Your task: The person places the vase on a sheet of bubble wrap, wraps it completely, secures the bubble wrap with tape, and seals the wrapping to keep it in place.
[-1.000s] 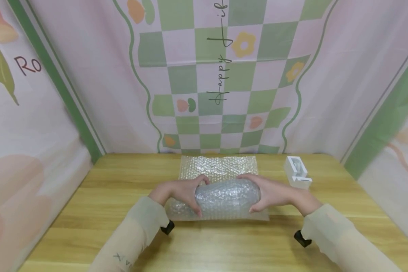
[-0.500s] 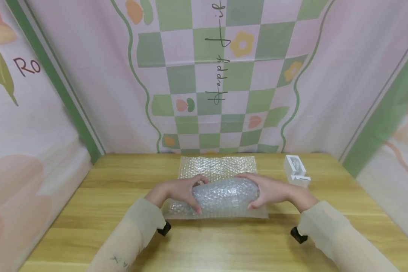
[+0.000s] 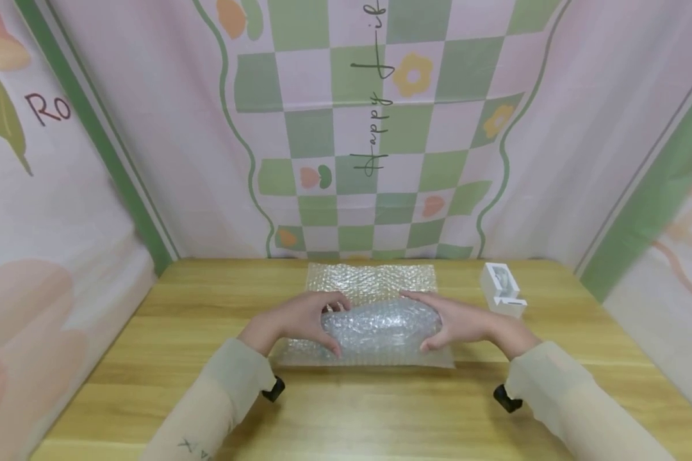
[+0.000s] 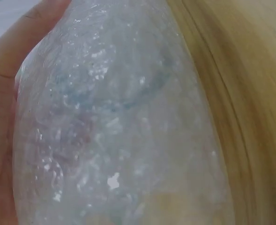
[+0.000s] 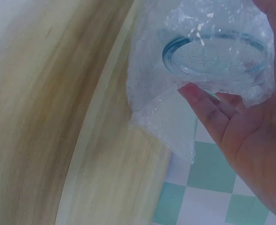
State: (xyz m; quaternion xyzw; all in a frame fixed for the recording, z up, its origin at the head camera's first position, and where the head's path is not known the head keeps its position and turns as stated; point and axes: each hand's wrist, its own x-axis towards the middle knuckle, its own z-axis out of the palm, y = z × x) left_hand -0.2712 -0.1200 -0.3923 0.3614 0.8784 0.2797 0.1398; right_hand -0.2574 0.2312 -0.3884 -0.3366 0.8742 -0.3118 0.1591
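Observation:
A clear roll of bubble wrap (image 3: 383,330) lies across its own flat sheet (image 3: 371,282) on the table. The left hand (image 3: 307,320) curls round the roll's left end, thumb on the near side, fingers on the far side. At the other end the right hand (image 3: 461,321) grips it in the same way. Through the wrap in the right wrist view, the round rim of a glass object (image 5: 215,54) shows beside the right hand (image 5: 250,126). A faint bluish ring (image 4: 123,104) appears under the plastic in the left wrist view.
A small open white box (image 3: 503,289) with something clear inside stands at the back right of the wooden table (image 3: 346,416). Behind the table hangs a green and white checked cloth (image 3: 360,128), with printed cloths at both sides.
The left hand has shifted slightly leftward along the roll. The roll and the sheet's near edge have moved a little away from the person. The right hand keeps its grip.

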